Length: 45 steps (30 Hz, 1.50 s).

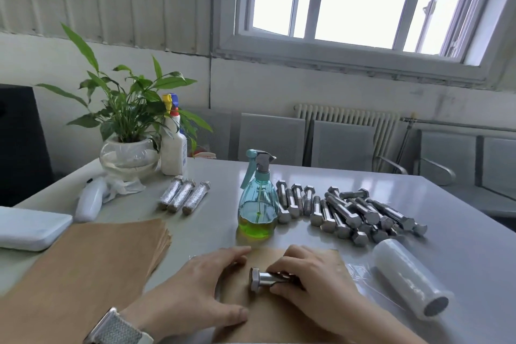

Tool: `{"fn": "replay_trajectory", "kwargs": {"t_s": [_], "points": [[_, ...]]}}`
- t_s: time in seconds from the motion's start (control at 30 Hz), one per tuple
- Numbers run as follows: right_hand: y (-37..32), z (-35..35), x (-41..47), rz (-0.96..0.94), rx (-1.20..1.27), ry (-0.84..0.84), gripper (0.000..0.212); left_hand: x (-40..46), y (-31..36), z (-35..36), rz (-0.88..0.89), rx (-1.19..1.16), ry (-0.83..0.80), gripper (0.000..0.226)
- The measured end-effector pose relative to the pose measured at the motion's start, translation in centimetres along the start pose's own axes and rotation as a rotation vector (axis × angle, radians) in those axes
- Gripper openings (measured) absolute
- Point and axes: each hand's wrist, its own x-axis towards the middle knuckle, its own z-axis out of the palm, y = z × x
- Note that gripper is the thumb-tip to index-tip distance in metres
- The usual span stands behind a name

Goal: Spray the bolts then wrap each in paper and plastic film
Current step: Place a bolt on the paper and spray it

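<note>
Gripping a bolt (264, 279) with curled right hand (310, 282) fingers on the near paper (268, 315), left hand (195, 288) lying flat, fingers straight, pressing the paper, sprayer (258, 204) standing just beyond, film roll (410, 279) lying right.

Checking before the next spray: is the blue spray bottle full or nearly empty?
Low: green liquid fills only the bottom of the spray bottle.

Three wrapped bolts (183, 197), two spray bottles (258, 198), one film roll (410, 278)
</note>
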Motion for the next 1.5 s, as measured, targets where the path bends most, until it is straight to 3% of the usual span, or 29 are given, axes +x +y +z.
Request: {"fn": "replay_trajectory", "kwargs": {"t_s": [0.77,0.83,0.97,1.03,1.1,1.2,1.23,1.5], "points": [[0.0,-1.2,0.2,0.029,0.073,-0.192,0.034,0.2,-0.3,0.1,0.005,0.027,-0.017,0.078],[0.0,-1.9,0.5,0.078,0.104,-0.217,0.045,0.2,-0.3,0.1,0.005,0.031,-0.018,0.079],[-0.2,-4.8,5.1,0.299,0.511,-0.004,0.117,0.2,-0.3,0.0,0.003,0.020,-0.023,0.079],[-0.7,-5.9,8.8,0.430,0.672,0.019,0.136,0.2,-0.3,0.0,-0.006,0.015,-0.019,0.078],[-1.3,-5.6,11.9,0.497,0.754,0.021,0.127,0.2,-0.4,-0.1,-0.017,0.010,-0.012,0.079],[-1.8,-3.7,14.6,0.504,0.894,0.138,0.079,0.1,-0.3,-0.1,-0.004,0.010,-0.001,0.080],[-1.9,-3.2,15.1,0.501,0.922,0.170,0.072,0.2,-0.3,-0.1,0.002,0.012,-0.001,0.080],[-1.6,-2.3,14.4,0.425,0.922,0.202,0.084,0.3,-0.4,-0.1,0.023,0.058,-0.001,0.081]]}}
